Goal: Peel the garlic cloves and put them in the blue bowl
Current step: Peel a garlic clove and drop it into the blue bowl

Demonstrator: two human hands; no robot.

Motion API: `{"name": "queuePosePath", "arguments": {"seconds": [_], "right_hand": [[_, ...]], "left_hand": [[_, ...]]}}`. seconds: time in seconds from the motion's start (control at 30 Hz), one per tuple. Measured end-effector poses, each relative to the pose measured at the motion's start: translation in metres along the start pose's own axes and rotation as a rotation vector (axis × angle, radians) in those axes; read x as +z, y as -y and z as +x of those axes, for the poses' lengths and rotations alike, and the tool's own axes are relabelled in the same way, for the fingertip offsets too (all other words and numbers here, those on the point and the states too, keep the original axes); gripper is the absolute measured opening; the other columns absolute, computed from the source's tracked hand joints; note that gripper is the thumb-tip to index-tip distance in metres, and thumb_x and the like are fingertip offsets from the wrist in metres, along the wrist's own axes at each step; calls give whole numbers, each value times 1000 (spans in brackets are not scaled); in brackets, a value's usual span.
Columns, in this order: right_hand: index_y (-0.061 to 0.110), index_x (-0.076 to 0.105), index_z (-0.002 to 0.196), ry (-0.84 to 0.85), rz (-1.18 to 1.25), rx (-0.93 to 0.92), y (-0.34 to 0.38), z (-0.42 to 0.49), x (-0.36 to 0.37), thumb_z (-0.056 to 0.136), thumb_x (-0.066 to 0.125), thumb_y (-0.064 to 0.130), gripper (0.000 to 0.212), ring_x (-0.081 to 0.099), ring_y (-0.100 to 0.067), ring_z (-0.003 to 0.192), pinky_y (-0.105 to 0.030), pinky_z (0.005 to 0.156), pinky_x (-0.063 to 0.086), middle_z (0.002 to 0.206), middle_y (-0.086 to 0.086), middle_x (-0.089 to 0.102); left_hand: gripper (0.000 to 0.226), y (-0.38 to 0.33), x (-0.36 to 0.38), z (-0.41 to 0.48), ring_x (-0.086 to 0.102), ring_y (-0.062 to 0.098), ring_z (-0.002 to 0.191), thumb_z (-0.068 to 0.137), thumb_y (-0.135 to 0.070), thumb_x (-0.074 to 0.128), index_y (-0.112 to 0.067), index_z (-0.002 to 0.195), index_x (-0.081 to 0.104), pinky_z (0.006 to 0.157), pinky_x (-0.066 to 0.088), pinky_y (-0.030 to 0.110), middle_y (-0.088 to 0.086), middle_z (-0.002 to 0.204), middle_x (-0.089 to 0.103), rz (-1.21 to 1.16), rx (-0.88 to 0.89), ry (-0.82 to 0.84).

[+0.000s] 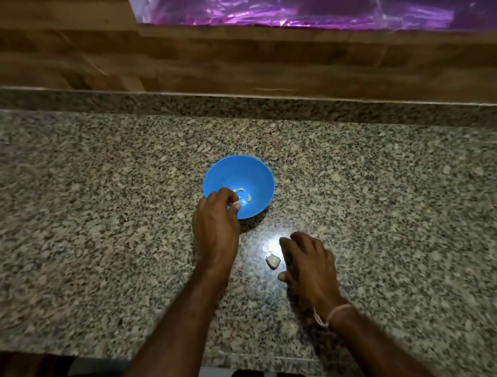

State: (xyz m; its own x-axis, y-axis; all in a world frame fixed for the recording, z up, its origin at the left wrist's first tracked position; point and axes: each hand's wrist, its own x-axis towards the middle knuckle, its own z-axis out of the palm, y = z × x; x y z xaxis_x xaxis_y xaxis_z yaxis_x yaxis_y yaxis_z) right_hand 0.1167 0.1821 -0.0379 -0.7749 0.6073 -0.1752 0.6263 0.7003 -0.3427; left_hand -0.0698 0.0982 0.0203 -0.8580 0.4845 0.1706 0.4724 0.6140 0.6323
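Head view showed a garlic clove (273,260) lying on the granite counter (92,202), just beside the right hand (308,262), whose relaxed fingers held nothing. It looked small, light and firm, with dry skin that may slip; pinching it at both ends seemed best. Some peeled cloves (243,196) lay in the blue bowl (251,170). The left hand (215,218) hung over its rim, fingers curled; whether it pinched a clove, I could not tell.

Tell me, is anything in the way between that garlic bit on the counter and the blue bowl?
Nothing visible. Only bare counter lies between the garlic piece and the blue bowl. The left hand is over the bowl's near rim, slightly to one side.
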Motion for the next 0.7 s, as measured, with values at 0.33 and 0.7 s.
{"name": "queuePosePath", "arguments": {"seconds": [0.33,0.7], "right_hand": [[18,63,136,-84,368,-21,2,-3,10,85,82,8,55,47,-16,111,-26,85,45,126,4,54],[19,76,105,-124,827,84,3,-11,19,89,73,6,20,70,-9,90,-34,79,57,99,5,74]], "left_hand": [[14,17,6,-54,60,13,88,97,-26,59,-21,107,67,69,48,31,-5,101,60,-214,100,142],[16,10,53,-101,72,19,79,91,-13,75,-27,91,69,73,60,34,0,83,73,-501,-472,400]]}}
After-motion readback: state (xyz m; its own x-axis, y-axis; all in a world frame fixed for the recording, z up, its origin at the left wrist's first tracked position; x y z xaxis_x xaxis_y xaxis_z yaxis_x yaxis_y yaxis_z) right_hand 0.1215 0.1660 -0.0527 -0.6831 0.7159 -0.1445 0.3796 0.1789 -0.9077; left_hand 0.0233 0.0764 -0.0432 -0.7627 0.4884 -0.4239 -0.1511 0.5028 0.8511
